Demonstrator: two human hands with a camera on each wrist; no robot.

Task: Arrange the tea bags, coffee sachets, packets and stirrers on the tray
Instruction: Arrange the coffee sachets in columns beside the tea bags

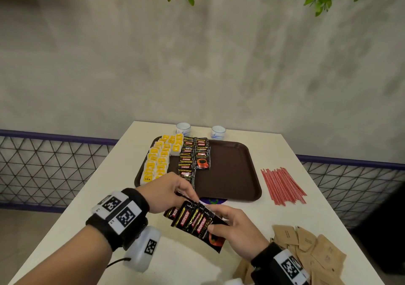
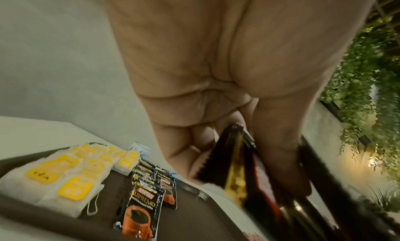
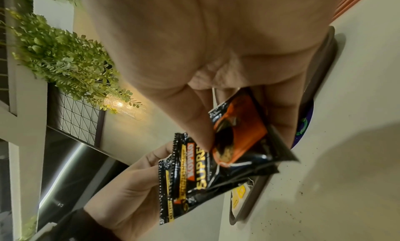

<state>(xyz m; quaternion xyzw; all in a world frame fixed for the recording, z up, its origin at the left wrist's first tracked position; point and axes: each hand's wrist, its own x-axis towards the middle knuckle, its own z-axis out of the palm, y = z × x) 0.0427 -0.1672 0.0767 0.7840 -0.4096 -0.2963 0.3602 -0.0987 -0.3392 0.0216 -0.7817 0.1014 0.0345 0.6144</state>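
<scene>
**Fan of coffee sachets held just short of the tray**

A fanned bunch of black coffee sachets [image 1: 197, 221], printed with red labels, gold lettering and an orange cup, is held above the table [image 1: 179, 262] just in front of the near rim of the brown tray [image 1: 232, 175]. The bunch is pinched at its lower end by the right hand [image 1: 236, 230], thumb on top, and its upper ends are gripped by the curled fingers of the left hand [image 1: 168, 191].

On the tray, two rows of laid sachets [image 1: 192, 155] are seen left of centre, with yellow-tagged tea bags [image 1: 160, 159] in rows at the left edge. Red stirrers [image 1: 282, 182] lie on the table right of the tray; brown packets [image 1: 311, 249] are heaped nearer, to its right front. Two small cups [image 1: 183, 128] stand behind the tray.

The thumb's press on the printed cup is shown only by the right wrist view [image 3: 236, 133]; the string of a tea bag [image 2: 93, 205] is shown only by the left wrist view.
</scene>
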